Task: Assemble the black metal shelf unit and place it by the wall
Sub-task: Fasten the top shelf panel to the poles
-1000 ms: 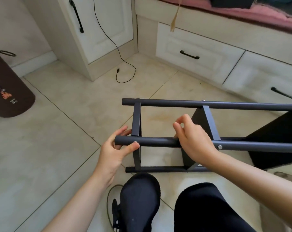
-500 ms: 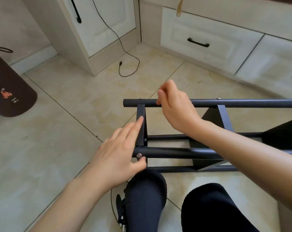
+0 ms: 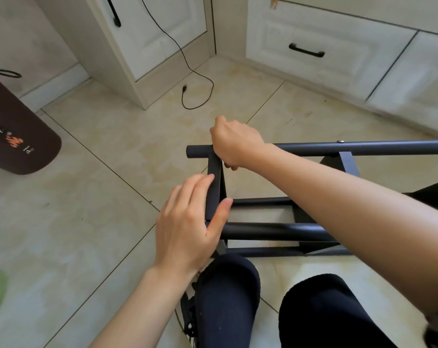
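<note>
The black metal shelf unit (image 3: 275,231) lies on its side on the tiled floor, its round posts running off to the right. My left hand (image 3: 188,222) rests on the flat crossbar (image 3: 213,194) at the frame's left end, fingers straight along it and thumb on its other side. My right hand (image 3: 234,143) grips the far upper post (image 3: 363,148) close to its left end, fingers curled under it by the joint with the crossbar. A screw head shows on that post further right.
White cabinet doors and drawers (image 3: 305,50) with black handles line the back. A black cable (image 3: 195,79) trails on the floor ahead. A brown bag (image 3: 17,136) lies at the left, something green at the lower left edge. My knees in dark trousers are below the frame.
My right hand has slid left along the far post to its end and closed on it. My left hand has shifted up the crossbar. The view has tilted down.
</note>
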A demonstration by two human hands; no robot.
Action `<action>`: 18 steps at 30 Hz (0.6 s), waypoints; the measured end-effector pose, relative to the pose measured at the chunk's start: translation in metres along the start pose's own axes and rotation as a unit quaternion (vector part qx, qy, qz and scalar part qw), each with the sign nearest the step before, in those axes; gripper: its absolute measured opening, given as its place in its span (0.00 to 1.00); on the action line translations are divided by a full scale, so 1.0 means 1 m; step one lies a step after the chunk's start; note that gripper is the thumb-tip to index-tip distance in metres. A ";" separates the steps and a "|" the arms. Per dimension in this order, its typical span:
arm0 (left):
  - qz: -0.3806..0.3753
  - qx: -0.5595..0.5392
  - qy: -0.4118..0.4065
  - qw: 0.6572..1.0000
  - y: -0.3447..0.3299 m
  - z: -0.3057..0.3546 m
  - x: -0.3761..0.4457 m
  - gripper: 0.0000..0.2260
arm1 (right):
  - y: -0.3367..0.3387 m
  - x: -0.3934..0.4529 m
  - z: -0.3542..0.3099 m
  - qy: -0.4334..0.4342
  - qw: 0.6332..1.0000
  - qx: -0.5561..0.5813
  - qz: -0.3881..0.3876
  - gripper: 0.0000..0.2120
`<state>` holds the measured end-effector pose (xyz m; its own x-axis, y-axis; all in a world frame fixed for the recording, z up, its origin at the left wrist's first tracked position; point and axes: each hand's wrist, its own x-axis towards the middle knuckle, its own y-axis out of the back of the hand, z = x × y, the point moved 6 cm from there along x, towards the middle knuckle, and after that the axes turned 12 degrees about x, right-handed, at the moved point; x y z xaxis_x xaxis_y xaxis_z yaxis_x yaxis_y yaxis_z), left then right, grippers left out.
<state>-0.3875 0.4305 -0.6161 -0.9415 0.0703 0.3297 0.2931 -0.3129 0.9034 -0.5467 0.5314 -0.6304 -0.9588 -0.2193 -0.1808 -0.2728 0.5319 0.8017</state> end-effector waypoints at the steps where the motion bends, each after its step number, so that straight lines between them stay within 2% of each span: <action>1: 0.017 0.001 0.004 1.000 -0.001 -0.001 0.000 0.25 | 0.000 -0.001 0.001 0.009 1.000 -0.018 0.007 0.01; 5: 0.075 0.018 0.005 0.997 -0.002 -0.004 0.001 0.20 | 0.001 -0.011 0.001 0.079 0.991 -0.071 0.080 0.05; 7: 0.089 0.026 0.006 0.996 -0.002 -0.004 0.001 0.22 | 0.000 -0.014 -0.001 0.104 0.987 -0.076 0.098 0.08; 12: 0.048 0.036 0.008 0.998 -0.004 -0.005 0.005 0.29 | -0.002 -0.017 -0.002 0.149 0.979 -0.091 0.103 0.10; 18: 0.009 0.074 0.014 0.997 -0.008 -0.005 0.007 0.31 | -0.001 -0.019 -0.001 0.156 0.978 -0.097 0.102 0.09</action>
<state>-0.3976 0.4285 -0.6226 -0.9396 0.0387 0.3401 0.3292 -0.1701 0.9288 -0.5285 0.5340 -0.6270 -0.9121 -0.3806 0.1522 -0.0298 0.4320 0.9014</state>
